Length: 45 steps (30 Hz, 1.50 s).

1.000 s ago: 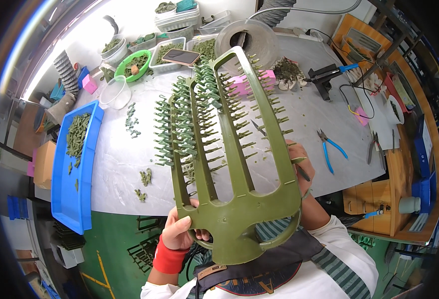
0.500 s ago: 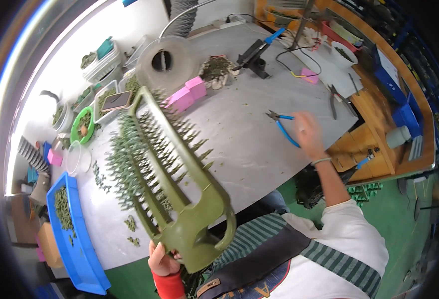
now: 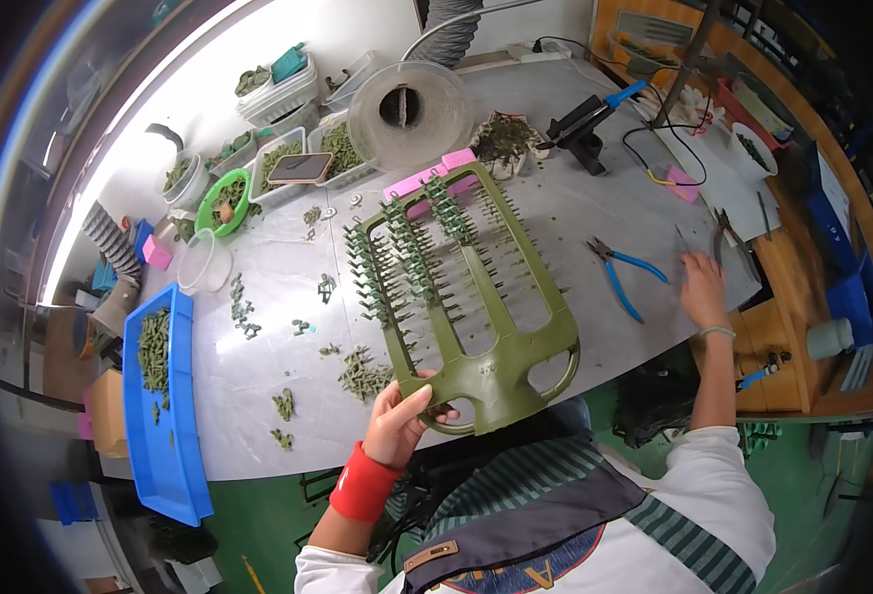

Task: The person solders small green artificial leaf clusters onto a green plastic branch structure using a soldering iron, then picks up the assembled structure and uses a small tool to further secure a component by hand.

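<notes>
The right hand has come away from beside the green frame, leaving the left hand alone to hold it above the bench, fingers pinching the frame's near left corner. Well right of the frame, the right hand's fingers reach a slim pointed tool; whether they grip it cannot be told. Counted: one frame with four bars, one pair of blue-handled pliers right of it, one blue tray left of it

In mid-frame, the rack sits in the left hand over the workbench; pliers lie to its right, the tray at lower left, the smartphone on tubs at upper left.
</notes>
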Tool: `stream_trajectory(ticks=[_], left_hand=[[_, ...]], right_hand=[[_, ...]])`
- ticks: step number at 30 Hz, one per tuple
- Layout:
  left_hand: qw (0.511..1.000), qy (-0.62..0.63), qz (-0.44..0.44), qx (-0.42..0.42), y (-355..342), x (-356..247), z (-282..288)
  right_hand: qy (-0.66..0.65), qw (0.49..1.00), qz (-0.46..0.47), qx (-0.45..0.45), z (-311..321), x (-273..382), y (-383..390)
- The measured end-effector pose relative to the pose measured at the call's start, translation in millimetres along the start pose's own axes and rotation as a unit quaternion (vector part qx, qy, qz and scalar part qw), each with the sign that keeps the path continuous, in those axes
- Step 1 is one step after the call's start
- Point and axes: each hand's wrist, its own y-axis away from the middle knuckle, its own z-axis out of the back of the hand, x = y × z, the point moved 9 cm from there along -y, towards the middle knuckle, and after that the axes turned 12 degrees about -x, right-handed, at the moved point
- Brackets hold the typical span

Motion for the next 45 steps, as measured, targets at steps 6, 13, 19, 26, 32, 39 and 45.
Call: stream_trajectory(ticks=[6, 13, 19, 26, 32, 39, 45], left_hand=[[1.000, -0.024, -0.008, -0.013, -27, 5, -4], [0.999, -0.048, -0.014, -0.020, -43, 7, -12], [0.997, -0.044, -0.016, -0.053, -50, 11, -11], [0.997, -0.043, 0.036, -0.055, -59, 23, -13], [0.977, -0.163, 0.127, -0.052, -56, 19, 1], [0.914, -0.387, 0.030, -0.120, -32, -88, 79], [0.573, -0.627, -0.299, -0.434, -57, -206, 274]], right_hand=[[0.076, 0.997, 0.014, 0.031, 34, 3, -25], [-0.251, 0.961, -0.114, -0.005, 31, 15, -96], [-0.545, 0.821, -0.166, 0.021, -33, 11, -197], [-0.739, 0.571, -0.356, 0.037, -85, -25, -320], [-0.723, 0.603, -0.324, 0.097, -124, -59, -370], [-0.669, 0.695, -0.244, 0.097, -73, -53, -364], [-0.660, 0.738, -0.116, 0.074, -47, -51, -359]])
